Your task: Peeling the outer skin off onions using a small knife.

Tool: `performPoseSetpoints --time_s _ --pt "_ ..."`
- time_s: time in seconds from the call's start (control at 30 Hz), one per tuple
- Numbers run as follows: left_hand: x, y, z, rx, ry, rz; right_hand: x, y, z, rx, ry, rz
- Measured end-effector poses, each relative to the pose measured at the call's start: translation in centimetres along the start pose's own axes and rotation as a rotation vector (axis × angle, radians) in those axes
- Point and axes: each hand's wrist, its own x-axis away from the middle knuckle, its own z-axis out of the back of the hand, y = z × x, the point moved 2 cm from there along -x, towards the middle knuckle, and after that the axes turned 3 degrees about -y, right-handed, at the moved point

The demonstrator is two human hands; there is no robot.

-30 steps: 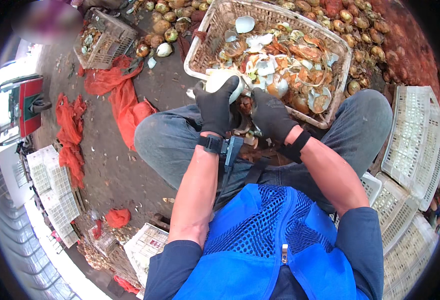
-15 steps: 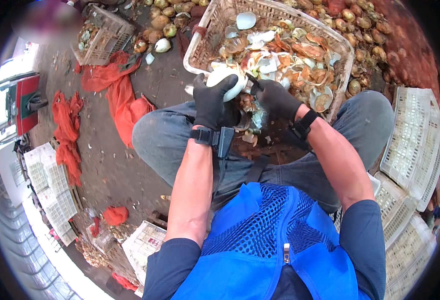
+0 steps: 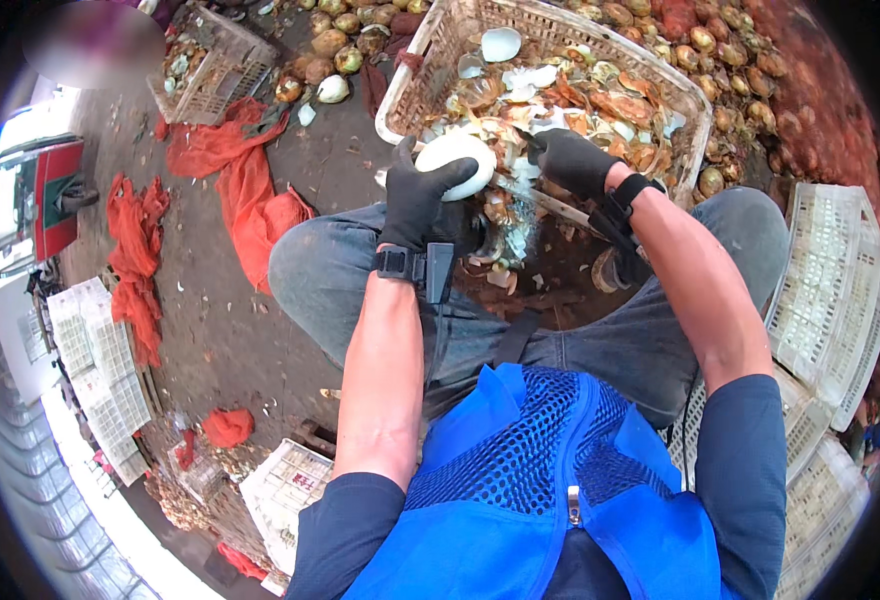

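Observation:
A peeled white onion [image 3: 457, 163] is held in my left hand [image 3: 422, 195], black-gloved, the thumb laid across its top. Right of it, apart from the onion, my right hand [image 3: 572, 162] is closed in the same kind of glove. Something small and dark pokes out from its fingertips, too unclear to name. Both hands are over the near edge of a dirty white plastic crate [image 3: 390, 110]. Loose onion skins [image 3: 620, 105] in brown, orange and white fill that crate. More peel scraps [image 3: 515, 235] hang or lie just below my hands.
Unpeeled onions [image 3: 735, 75] are heaped at the far right, beside red mesh sacking. Another onion pile [image 3: 340, 40] and a smaller crate [image 3: 230, 65] stand at the far left. Red net bags [image 3: 250, 200] lie on the floor. White crates [image 3: 825, 290] stand at my right.
My right hand has moved right, away from the onion, and slightly up. The onion has turned in my left hand and shows more of its white surface.

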Motion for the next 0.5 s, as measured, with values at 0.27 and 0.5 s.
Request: performPoseSetpoints --time_s 0.27,0.5 --pt "-0.1 -2.8 1.0 0.158 0.100 0.054 0.9 -3.5 -2.6 -0.388 0.051 -0.135" --pt "2.1 1.4 -2.7 0.159 0.380 0.048 0.6 -2.8 -4.0 -0.388 0.141 -0.126"
